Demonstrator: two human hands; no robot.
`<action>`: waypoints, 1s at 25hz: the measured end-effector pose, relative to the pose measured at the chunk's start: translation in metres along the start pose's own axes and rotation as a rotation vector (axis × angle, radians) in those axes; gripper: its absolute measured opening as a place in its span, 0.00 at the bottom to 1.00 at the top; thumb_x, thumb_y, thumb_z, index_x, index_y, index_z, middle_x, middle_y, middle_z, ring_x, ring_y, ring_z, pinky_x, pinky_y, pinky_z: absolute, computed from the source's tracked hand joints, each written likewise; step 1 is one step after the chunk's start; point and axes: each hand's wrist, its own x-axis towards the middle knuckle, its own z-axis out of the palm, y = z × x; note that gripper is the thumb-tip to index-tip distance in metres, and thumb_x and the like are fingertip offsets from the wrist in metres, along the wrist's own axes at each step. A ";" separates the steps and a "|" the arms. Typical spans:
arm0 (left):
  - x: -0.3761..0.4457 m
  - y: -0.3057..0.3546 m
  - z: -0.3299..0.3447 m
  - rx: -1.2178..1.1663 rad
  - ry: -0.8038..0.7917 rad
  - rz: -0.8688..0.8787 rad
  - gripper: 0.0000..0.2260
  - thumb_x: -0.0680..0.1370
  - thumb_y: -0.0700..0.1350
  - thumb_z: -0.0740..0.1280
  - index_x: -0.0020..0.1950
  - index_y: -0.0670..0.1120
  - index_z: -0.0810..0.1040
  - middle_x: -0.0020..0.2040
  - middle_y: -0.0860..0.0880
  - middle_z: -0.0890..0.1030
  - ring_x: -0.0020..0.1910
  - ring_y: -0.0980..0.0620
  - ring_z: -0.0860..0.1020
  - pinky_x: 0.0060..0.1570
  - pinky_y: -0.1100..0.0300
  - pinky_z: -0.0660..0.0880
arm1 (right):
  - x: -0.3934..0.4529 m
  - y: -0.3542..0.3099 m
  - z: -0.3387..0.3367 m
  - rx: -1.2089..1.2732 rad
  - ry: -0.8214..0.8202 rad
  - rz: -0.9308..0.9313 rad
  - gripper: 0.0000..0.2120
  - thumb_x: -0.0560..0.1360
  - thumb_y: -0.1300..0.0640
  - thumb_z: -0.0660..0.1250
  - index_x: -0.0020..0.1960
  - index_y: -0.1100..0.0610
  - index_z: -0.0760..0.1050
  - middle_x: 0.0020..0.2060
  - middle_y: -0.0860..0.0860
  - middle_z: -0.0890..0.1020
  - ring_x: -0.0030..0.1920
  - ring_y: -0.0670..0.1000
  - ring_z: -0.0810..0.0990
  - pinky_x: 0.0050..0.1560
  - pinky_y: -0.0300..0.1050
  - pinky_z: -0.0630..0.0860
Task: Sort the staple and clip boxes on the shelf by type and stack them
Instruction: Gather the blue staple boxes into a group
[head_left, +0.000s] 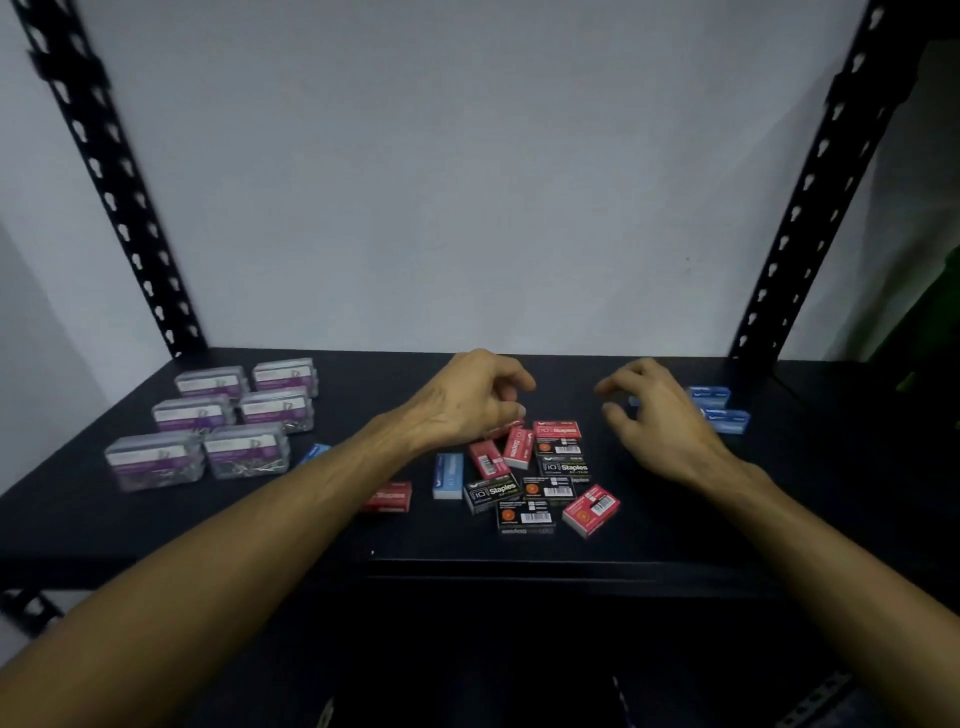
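Note:
A loose heap of small staple boxes lies mid-shelf: red ones (557, 434), black ones (491, 491) and a blue one (448, 475). My left hand (467, 400) curls over the heap's far edge, its fingers closed on a red staple box (500, 430) that is mostly hidden under the palm. My right hand (654, 415) hovers to the right with fingers apart and nothing in it. Two blue staple boxes (719, 410) sit just beyond it. Several clear clip boxes (247, 449) with purple labels stand in two rows at the left.
A lone red box (387, 496) and a blue box (314, 452) lie beside my left forearm. The black shelf (675, 530) ends in a front edge near me. Black perforated uprights (119, 208) stand at both back corners against a white wall.

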 end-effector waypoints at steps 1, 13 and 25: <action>-0.011 -0.008 -0.007 0.003 0.012 -0.021 0.14 0.75 0.44 0.73 0.60 0.50 0.80 0.46 0.55 0.80 0.45 0.60 0.79 0.42 0.71 0.73 | 0.000 -0.014 0.006 0.011 -0.020 -0.034 0.12 0.78 0.55 0.66 0.61 0.54 0.78 0.60 0.50 0.74 0.63 0.48 0.71 0.60 0.40 0.66; -0.119 -0.082 -0.058 0.053 0.223 -0.210 0.14 0.74 0.44 0.74 0.59 0.51 0.82 0.46 0.56 0.80 0.46 0.59 0.79 0.49 0.64 0.78 | -0.007 -0.111 0.060 0.075 -0.160 -0.313 0.10 0.78 0.50 0.64 0.57 0.50 0.78 0.51 0.44 0.75 0.55 0.46 0.72 0.57 0.44 0.72; -0.154 -0.102 -0.033 0.305 0.386 -0.345 0.18 0.76 0.50 0.71 0.65 0.49 0.78 0.54 0.52 0.79 0.54 0.53 0.78 0.55 0.56 0.75 | -0.011 -0.125 0.076 -0.144 -0.217 -0.341 0.25 0.73 0.32 0.60 0.61 0.46 0.77 0.55 0.42 0.79 0.54 0.46 0.72 0.59 0.44 0.69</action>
